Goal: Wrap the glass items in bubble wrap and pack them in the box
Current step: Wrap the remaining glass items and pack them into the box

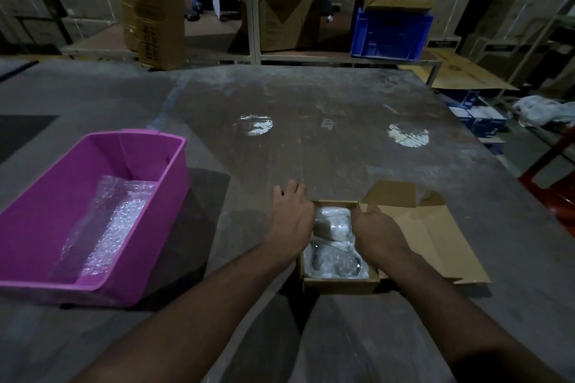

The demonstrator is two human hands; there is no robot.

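A small open cardboard box (340,285) sits near the table's front edge, its lid flap (435,236) lying open to the right. Inside lie bubble-wrapped glass items (334,246). My left hand (291,218) rests against the box's left wall, fingers spread toward its far left corner. My right hand (378,233) is at the right wall, with fingers curled over the rim at the far right corner. A pink plastic tub (149,171) at the left holds sheets of bubble wrap (109,224).
The grey table (311,140) stretches ahead with two bright light spots on it. Beyond it stand a tall cardboard carton (152,6), a blue crate (389,34), shelving and stacked boxes. A red stool (550,177) is at the right edge.
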